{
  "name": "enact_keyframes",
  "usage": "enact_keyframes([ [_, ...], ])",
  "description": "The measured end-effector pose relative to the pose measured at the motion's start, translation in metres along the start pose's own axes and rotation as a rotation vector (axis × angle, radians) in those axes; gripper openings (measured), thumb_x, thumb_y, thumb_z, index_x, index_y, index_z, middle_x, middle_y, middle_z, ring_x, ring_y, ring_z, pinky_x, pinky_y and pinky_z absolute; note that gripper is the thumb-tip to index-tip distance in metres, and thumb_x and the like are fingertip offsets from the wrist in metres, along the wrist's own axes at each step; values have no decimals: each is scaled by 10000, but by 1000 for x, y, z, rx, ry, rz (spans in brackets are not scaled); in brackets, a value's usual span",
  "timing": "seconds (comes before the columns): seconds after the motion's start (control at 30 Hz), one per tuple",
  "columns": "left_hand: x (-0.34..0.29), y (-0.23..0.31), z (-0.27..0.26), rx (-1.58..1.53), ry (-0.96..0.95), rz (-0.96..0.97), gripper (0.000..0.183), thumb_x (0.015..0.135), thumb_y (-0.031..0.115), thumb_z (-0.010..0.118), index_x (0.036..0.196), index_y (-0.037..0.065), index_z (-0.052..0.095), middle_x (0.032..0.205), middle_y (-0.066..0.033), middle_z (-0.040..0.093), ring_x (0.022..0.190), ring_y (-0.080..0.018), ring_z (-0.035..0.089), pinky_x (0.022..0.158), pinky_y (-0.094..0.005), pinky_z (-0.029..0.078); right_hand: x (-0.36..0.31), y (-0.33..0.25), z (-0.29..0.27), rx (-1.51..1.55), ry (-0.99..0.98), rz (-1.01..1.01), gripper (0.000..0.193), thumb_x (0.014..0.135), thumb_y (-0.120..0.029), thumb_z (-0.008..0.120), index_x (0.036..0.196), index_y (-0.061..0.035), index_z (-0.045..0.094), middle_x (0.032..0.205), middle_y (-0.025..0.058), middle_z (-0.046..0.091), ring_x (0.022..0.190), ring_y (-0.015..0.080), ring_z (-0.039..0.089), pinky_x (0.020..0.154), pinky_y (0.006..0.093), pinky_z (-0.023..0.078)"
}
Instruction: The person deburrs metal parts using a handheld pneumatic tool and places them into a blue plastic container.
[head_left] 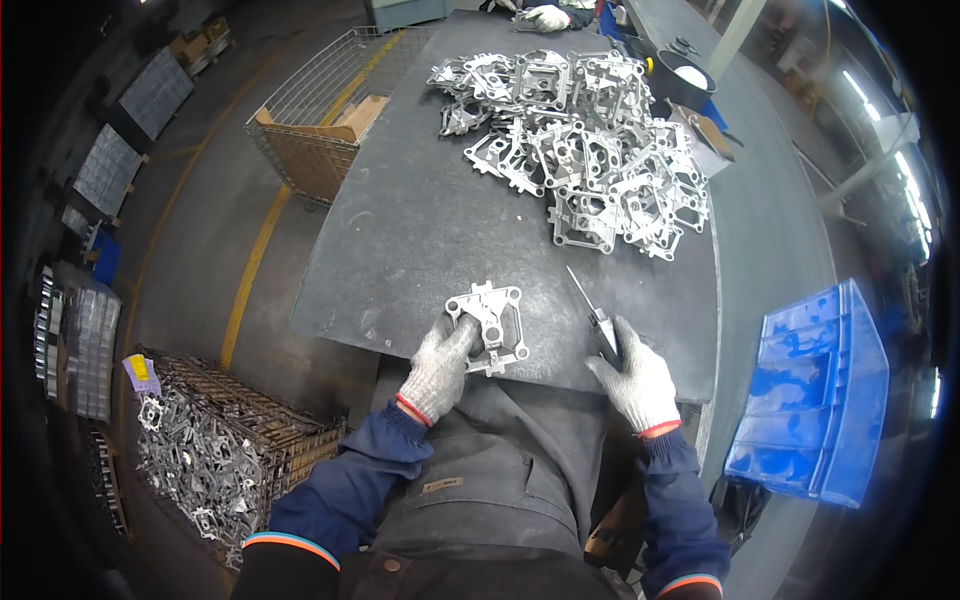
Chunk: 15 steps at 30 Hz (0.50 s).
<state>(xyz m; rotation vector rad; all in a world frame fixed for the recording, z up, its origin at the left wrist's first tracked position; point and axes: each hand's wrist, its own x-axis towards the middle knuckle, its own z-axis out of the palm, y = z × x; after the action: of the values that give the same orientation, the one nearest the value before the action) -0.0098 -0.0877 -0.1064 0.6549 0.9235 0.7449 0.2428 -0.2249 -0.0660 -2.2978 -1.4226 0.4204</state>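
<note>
My left hand (438,368), in a white knitted glove, is closed on the left side of a silvery cast metal bracket (491,333). The bracket is a flat open frame with round bosses at its corners, held at the near edge of the dark table. My right hand (640,378), gloved the same way, grips the dark handle of a slim file-like tool (592,308). Its thin blade points up and to the left, apart from the bracket. Farther up the table lies a heaped pile of similar metal castings (590,150).
A wire cage cart (320,150) with cardboard stands left of the table (400,230). Lower left, a wire bin (240,420) is full of castings. A blue plastic bin (810,400) sits at the right. At the far end are a black bucket (682,82) and another person's gloved hand (546,18).
</note>
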Motion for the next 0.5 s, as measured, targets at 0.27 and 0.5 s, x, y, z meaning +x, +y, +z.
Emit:
enact_keyframes([
  [0.27, -13, 14, 11, 210, 180, -69, 305, 1069, 231, 677, 1234, -10, 588, 1049, -69, 688, 899, -127, 666, 783, -292, 559, 8, 2, 7, -50, -51, 125, 804, 880, -466, 812, 1552, -135, 520, 1160, 259, 720, 1059, 459, 715, 906, 507, 571],
  [0.5, 3, -2, -10, 77, -15, -21, 311, 1087, 166, 602, 1334, -13, 543, 1198, -119, 679, 984, -165, 696, 826, -358, 635, 12, 1, 8, -25, -71, 147, 804, 874, -469, 816, 1548, -141, 525, 1178, 262, 712, 1063, 456, 716, 905, 506, 572],
])
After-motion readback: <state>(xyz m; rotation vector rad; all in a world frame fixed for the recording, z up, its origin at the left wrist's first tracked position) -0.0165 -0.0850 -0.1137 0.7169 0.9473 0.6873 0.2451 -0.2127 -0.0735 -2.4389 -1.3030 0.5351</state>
